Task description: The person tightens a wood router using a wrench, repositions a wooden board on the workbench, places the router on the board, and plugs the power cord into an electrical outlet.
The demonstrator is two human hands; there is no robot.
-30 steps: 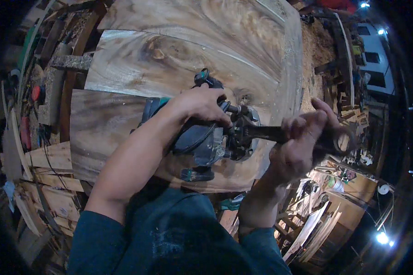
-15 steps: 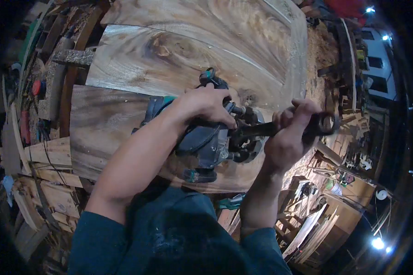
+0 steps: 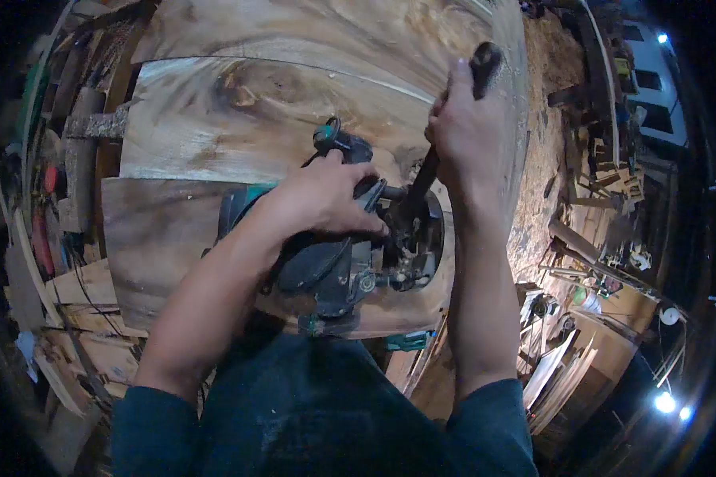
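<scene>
A black and teal router [image 3: 314, 270] lies on its side on a broad wooden slab [image 3: 159, 238], its round base facing right. My left hand [image 3: 330, 195] is closed over the upper part of the router's body, thumb toward the base. In my right hand [image 3: 469, 135] is a dark wrench [image 3: 426, 175], gripped along its handle. One end of the wrench sticks out above my fist, and the other reaches in between the motor and the base. Its jaw is too hidden there to make out.
Several boards and offcuts [image 3: 87, 294] lie to the left with a red-handled tool [image 3: 41, 242]. Wood shavings [image 3: 553, 87] cover the floor at the right. Thin wood strips [image 3: 569, 374] are stacked at the lower right. A teal object [image 3: 410, 340] sits by the slab's near edge.
My right hand has swung the wrench upward and away from me, from nearly level to steeply tilted. My left hand stays on the router, and the view has shifted slightly.
</scene>
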